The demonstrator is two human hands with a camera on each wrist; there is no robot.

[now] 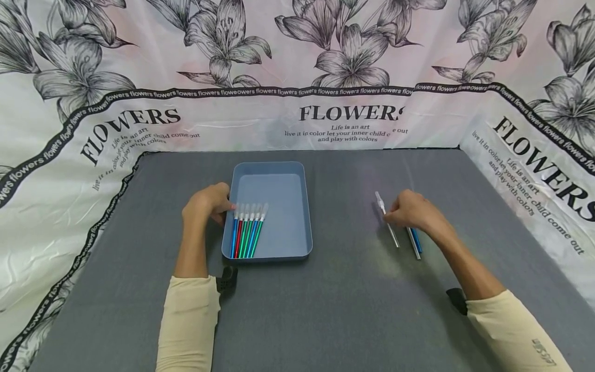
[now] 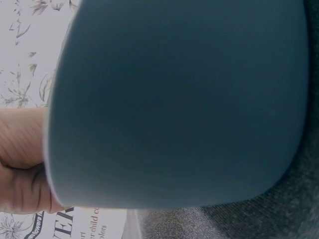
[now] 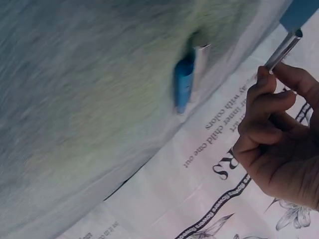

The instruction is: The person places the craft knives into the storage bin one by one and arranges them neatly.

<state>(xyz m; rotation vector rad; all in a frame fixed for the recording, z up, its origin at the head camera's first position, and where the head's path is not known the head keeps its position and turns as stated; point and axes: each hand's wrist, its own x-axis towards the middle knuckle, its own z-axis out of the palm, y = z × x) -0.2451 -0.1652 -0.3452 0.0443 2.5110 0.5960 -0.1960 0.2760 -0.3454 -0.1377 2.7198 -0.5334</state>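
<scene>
A blue-grey tray (image 1: 285,206) stands on the grey cloth. Inside, along its left part, lies a row of several slim pens (image 1: 246,232) in blue, red and green with clear caps. My left hand (image 1: 209,204) grips the tray's left edge; in the left wrist view the tray's outer side (image 2: 174,109) hides most of the fingers. Right of the tray, my right hand (image 1: 411,211) pinches a silver pen (image 1: 392,233) with a clear cap, held above the cloth. Beneath that hand lie a blue pen (image 3: 184,84) and another silver pen (image 3: 200,69), side by side.
Grey cloth (image 1: 344,310) covers the work surface. Behind it and along the sides hangs a white sheet (image 1: 260,119) printed with flowers and lettering. A dark strap piece (image 1: 228,279) shows at the left wrist, another (image 1: 457,299) at the right.
</scene>
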